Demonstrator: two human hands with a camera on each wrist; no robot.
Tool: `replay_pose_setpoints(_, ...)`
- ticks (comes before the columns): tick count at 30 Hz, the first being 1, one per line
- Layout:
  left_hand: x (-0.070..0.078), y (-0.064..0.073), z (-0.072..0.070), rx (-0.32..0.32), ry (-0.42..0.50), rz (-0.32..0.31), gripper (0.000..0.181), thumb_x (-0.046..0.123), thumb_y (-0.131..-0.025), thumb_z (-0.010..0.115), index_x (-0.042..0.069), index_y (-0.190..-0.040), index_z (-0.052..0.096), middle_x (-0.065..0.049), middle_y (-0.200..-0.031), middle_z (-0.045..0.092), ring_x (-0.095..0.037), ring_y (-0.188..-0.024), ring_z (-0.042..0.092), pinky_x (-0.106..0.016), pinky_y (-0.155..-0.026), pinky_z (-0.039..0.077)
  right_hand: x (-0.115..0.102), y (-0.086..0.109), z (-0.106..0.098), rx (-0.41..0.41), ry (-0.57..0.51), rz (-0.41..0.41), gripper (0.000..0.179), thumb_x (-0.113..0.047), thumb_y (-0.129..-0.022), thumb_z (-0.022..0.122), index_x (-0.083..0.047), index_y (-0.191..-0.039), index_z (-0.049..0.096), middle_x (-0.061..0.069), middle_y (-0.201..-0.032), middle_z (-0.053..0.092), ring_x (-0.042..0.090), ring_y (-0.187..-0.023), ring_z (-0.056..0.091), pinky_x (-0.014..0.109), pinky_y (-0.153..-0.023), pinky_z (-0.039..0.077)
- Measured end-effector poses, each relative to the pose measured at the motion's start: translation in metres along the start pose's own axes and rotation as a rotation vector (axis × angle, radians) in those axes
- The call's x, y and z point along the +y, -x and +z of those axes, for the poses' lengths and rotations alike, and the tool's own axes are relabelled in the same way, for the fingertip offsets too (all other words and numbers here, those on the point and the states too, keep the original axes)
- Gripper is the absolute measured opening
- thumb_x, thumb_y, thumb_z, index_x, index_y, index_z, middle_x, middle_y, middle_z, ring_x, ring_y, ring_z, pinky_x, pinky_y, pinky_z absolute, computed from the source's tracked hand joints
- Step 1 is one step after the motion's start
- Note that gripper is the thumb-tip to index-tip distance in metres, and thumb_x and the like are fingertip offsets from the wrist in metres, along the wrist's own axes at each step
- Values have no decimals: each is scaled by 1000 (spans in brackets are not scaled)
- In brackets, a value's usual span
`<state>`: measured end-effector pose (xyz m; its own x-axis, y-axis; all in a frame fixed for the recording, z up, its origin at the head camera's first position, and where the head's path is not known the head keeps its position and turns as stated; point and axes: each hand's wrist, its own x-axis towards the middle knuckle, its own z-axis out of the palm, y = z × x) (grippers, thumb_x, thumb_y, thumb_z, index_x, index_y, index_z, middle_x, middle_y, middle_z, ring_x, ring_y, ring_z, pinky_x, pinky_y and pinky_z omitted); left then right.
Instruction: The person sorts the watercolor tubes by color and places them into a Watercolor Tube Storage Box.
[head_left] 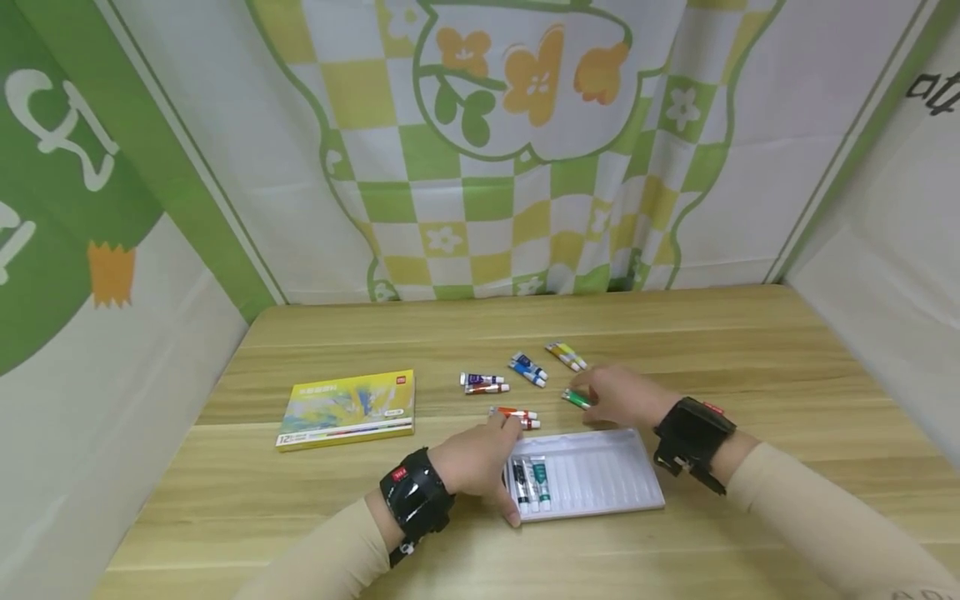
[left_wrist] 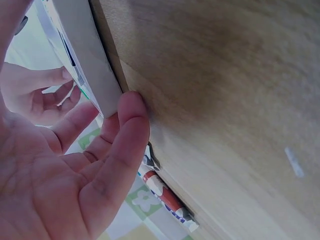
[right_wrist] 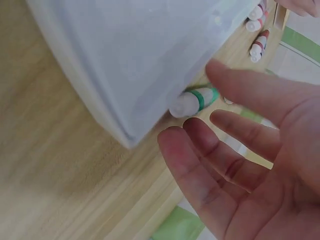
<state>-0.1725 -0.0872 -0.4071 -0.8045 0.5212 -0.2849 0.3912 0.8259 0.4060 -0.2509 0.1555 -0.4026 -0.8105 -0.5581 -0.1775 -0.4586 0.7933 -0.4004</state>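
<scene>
My left hand (head_left: pixel 480 462) grips the left end of a white plastic tray (head_left: pixel 603 475), thumb at the near corner, fingers at the far one. In the left wrist view, its fingertips rest against the tray's side wall (left_wrist: pixel 92 55). Black, whitish and teal paint tubes lie side by side in the tray's left slots, the teal tube (head_left: pixel 541 483) innermost. Beyond the tray, my right hand (head_left: pixel 626 395) hovers around a green paint tube (head_left: pixel 576 399). In the right wrist view, thumb and fingers stand apart beside that green tube's white cap (right_wrist: pixel 184 105), with a gap between.
Behind the tray lie pairs of paint tubes: orange and red (head_left: pixel 517 414), purple and red-brown (head_left: pixel 486 388), two blues (head_left: pixel 528 369), and yellow with ochre (head_left: pixel 566 356). A yellow paint box (head_left: pixel 348 408) lies at the left. A patterned curtain (head_left: pixel 480 217) hangs behind the wooden table (head_left: pixel 787 400).
</scene>
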Motion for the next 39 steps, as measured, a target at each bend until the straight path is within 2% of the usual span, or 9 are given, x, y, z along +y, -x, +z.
replay_pose_setpoints(8, 2, 2, -1, 2, -4, -12, 107, 43, -48, 101, 5, -134, 50, -15, -126, 57, -27, -105, 63, -39, -92, 55, -1, -8, 8, 11, 108, -40, 41, -1, -86, 78, -1, -126, 69, 8, -104, 69, 17, -80, 57, 35, -77, 54)
replay_pose_setpoints(14, 1, 0, 1, -4, 7, -15, 107, 42, -50, 102, 6, -136, 50, -16, -127, 56, -25, -103, 63, -40, -91, 55, -5, -10, 12, 43, 170, -55, 33, -3, -86, 79, 0, -119, 72, 13, -114, 71, 29, -103, 67, 45, -92, 55)
replay_pose_setpoints(27, 1, -1, 1, 8, -8, -11, 107, 43, -49, 102, 5, -135, 51, -13, -124, 58, -24, -105, 62, -39, -92, 54, -11, -10, 9, 42, 183, -58, 30, 6, -85, 74, 1, -115, 73, 15, -113, 73, 34, -108, 68, 46, -96, 53)
replay_pose_setpoints(34, 1, -1, 2, 12, -9, -12, 108, 43, -48, 101, 5, -135, 50, -16, -129, 57, -28, -106, 63, -40, -91, 55, -9, -6, 5, 35, 152, -47, 37, 8, -82, 73, 1, -119, 72, 16, -118, 71, 35, -111, 66, 48, -96, 53)
replay_pose_setpoints(37, 0, -1, 2, 13, -8, -14, 108, 43, -48, 101, 6, -136, 50, -17, -131, 56, -29, -108, 63, -40, -91, 55, -10, -3, 3, 53, 148, -38, 38, 6, -82, 75, 0, -119, 72, 16, -119, 71, 33, -108, 67, 48, -92, 55)
replay_pose_setpoints(39, -1, 0, 3, 11, -8, -13, 108, 43, -48, 101, 5, -135, 50, -17, -130, 57, -29, -107, 63, -40, -91, 55, -10, 0, 3, 74, 163, -42, 38, 2, -82, 78, -1, -119, 72, 16, -116, 72, 28, -99, 68, 43, -83, 58)
